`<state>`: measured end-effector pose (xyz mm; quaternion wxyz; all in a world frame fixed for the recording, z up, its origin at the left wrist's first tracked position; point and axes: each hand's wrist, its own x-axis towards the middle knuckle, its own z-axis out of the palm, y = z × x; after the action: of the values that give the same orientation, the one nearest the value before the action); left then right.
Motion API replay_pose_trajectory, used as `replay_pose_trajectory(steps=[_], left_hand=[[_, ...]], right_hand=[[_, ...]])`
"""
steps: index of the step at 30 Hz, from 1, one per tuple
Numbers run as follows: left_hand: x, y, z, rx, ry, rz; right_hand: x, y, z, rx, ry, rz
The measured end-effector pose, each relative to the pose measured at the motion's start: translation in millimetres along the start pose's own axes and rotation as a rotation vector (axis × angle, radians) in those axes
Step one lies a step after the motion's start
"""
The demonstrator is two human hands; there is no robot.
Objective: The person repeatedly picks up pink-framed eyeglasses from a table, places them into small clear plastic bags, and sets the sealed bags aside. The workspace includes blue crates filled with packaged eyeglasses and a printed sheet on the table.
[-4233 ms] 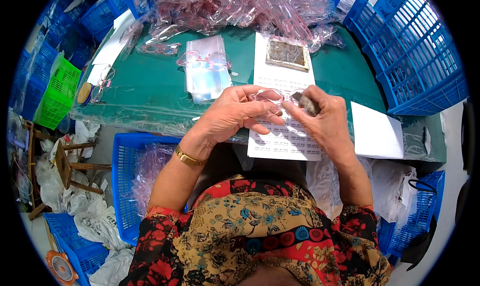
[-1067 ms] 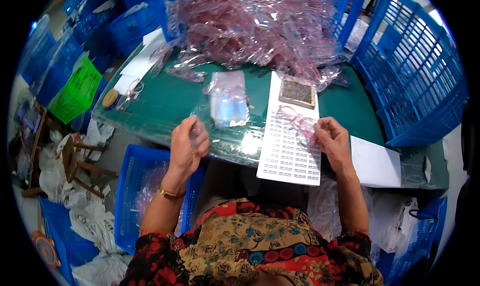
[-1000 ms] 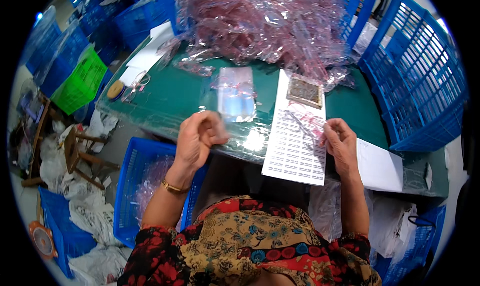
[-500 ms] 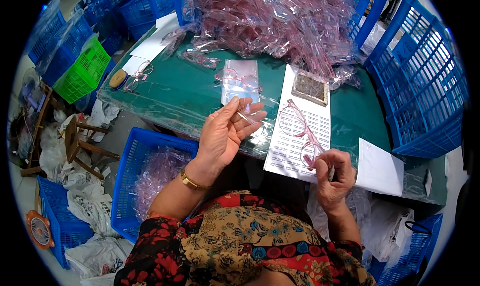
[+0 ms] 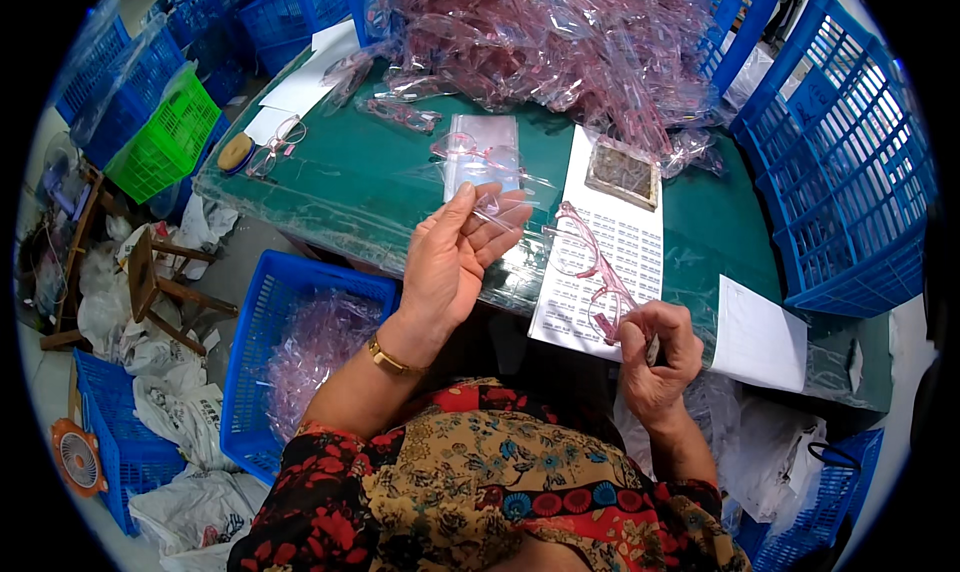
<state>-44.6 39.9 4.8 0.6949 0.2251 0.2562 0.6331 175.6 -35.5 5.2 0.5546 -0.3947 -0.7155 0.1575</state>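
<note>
My right hand (image 5: 660,357) pinches one end of a pair of pink-framed glasses (image 5: 603,269), holding them over a white printed sheet. A small pale bit shows between its curled fingers, too little to name. My left hand (image 5: 450,257) is turned palm up at the table's near edge, with a thin clear plastic sleeve (image 5: 488,212) caught between thumb and fingers. Just beyond its fingertips, another pair of glasses (image 5: 470,152) lies on a stack of clear sleeves (image 5: 497,130).
Bagged pink glasses (image 5: 540,42) are heaped at the back of the green table (image 5: 330,187). A small framed tray (image 5: 622,172) rests on the printed sheet (image 5: 640,262). Blue crates stand right (image 5: 850,162) and below left (image 5: 240,402). A sponge (image 5: 237,154) and glasses (image 5: 275,149) lie far left.
My right hand has shifted slightly left, taking the pink glasses with it toward my left hand. The left hand stays nearly in place, its fingers a little closer together.
</note>
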Motion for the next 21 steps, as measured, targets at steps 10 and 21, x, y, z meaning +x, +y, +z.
replay_pose_trajectory(steps=[10,21], left_hand=[[1,-10,-5,0.168,-0.211,-0.032],[-14,-33,16,0.128,-0.287,-0.066]], right_hand=[[3,1,5,0.011,-0.059,0.043],[-3,-1,26,0.272,0.060,0.298]])
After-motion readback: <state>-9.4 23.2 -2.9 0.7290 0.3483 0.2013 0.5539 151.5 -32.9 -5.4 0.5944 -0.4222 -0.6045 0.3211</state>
